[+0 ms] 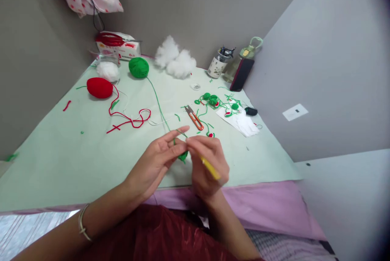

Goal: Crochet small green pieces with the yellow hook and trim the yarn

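My left hand (pixel 160 156) pinches a small green crochet piece (pixel 183 156), with green yarn looped over its raised index finger. My right hand (pixel 210 163) is closed around a crochet hook with a yellow handle (pixel 211 168). The hook's tip meets the work at the left fingertips, where my fingers partly hide it. From there a strand runs back across the table to a green yarn ball (pixel 139 68). Just beyond my hands lie orange thread snips (pixel 194 118).
A red yarn ball (pixel 100 88) with a loose tail and a white yarn ball (pixel 108 71) sit at the left. White stuffing (pixel 176 59) lies at the back. Small green crochet pieces (pixel 214 100), white paper (pixel 239 120), a phone (pixel 242 75), a bottle (pixel 248 51) and a pen cup (pixel 217 66) stand or lie right.
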`<state>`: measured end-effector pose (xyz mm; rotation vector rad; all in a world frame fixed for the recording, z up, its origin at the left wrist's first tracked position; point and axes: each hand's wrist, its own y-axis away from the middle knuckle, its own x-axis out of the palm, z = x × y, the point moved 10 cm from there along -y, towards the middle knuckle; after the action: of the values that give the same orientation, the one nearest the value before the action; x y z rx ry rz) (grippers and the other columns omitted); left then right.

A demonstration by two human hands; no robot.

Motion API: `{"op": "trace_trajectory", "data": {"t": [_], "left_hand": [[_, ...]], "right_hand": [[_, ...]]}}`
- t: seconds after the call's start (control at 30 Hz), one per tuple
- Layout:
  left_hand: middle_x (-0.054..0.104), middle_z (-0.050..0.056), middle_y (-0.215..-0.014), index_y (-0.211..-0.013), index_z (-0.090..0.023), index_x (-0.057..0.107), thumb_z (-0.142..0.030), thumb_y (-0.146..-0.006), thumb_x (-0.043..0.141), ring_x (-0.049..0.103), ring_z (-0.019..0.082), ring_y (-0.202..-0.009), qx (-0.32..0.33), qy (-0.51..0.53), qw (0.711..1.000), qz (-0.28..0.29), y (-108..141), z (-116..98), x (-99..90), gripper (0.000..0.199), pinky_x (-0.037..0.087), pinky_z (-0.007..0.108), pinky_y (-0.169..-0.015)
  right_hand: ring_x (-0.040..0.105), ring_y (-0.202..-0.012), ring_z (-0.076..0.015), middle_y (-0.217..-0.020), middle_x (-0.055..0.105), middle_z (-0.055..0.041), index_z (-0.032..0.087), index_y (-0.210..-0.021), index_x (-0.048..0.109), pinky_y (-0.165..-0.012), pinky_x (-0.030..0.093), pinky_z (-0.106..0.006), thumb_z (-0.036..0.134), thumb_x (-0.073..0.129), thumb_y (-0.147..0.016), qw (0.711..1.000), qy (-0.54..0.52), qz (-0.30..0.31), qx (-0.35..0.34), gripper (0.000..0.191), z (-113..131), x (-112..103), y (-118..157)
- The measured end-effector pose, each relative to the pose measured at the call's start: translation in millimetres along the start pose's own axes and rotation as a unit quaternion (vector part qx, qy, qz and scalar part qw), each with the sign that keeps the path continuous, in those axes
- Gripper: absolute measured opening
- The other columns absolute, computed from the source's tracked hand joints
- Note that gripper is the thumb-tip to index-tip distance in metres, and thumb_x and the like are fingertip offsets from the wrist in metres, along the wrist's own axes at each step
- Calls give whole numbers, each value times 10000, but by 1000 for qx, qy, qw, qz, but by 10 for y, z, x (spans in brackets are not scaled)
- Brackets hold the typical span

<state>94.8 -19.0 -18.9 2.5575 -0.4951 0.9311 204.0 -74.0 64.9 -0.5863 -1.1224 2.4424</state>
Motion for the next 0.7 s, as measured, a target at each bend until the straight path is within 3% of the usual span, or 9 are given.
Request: {"op": "trace_trajectory", "data": {"t": [0.07, 0.13, 0.2, 0.37, 0.5, 0.57, 0.63, 0.7], "left_hand": [[663, 6, -823, -1234, -183, 753, -247, -811, 831, 572, 103, -782, -39, 7, 999, 13, -12, 47, -4, 435, 469, 209, -797], [639, -7, -789, -1201, -193, 770, -234, -801, 837, 552, 97, -760, -12, -18, 1000, 1, -17, -36, -41, 407, 452, 191, -753], [615, -29, -762, -1208, -232, 768, -213, -788, 847, 538, 92, -743, 21, -44, 999, -7, -2, -117, -42, 428, 438, 183, -726], [685, -19, -864, -1231, -277, 756, -209, -781, 851, 571, 102, -820, 37, -58, 998, -11, 37, -109, 12, 465, 450, 200, -790], [673, -24, -801, -1235, -260, 755, -261, -812, 836, 579, 106, -813, 54, -52, 996, -40, 24, -118, -55, 431, 451, 212, -830], [681, -8, -815, -1227, -241, 761, -279, -809, 839, 593, 118, -829, 21, -22, 999, -23, -1, -50, -52, 428, 465, 225, -843], [691, 12, -840, -1191, -211, 780, -291, -806, 839, 601, 121, -827, -26, 4, 1000, 2, -16, 32, -32, 397, 477, 228, -835], [680, 6, -818, -1159, -203, 794, -280, -804, 840, 588, 101, -781, -31, -1, 999, 4, -17, 31, -46, 367, 472, 202, -785]], "right_hand": [[649, -778, -161, -883, 712, -37, 251, -1022, 764, -673, 533, -324, 132, 601, -963, 992, -79, -30, 88, 211, -199, -83, -19], [605, -681, -141, -801, 681, -18, 240, -943, 759, -624, 510, -310, 196, 590, -981, 970, -169, -44, 171, 179, -375, -92, -18], [604, -679, -139, -816, 698, -20, 236, -923, 764, -642, 521, -314, 230, 621, -970, 956, -212, -21, 202, 151, -415, -15, -27], [685, -834, -168, -946, 775, -30, 258, -1007, 772, -748, 578, -338, 165, 620, -969, 972, -167, 36, 163, 182, -266, 127, -32], [694, -943, -190, -1042, 754, -60, 274, -1142, 751, -788, 585, -353, 68, 630, -938, 999, -8, 50, 11, 314, 20, 96, -2], [686, -992, -204, -1112, 739, -82, 274, -1195, 739, -804, 582, -362, 49, 658, -912, 996, 55, 51, -55, 371, 130, 76, 25], [687, -958, -196, -1072, 745, -71, 270, -1178, 740, -794, 577, -362, 50, 645, -919, 998, 32, 41, -30, 352, 68, 17, 1], [673, -821, -165, -942, 738, -38, 262, -1097, 748, -718, 564, -340, 83, 595, -958, 997, -57, 12, 58, 273, -110, -62, -39]]}}
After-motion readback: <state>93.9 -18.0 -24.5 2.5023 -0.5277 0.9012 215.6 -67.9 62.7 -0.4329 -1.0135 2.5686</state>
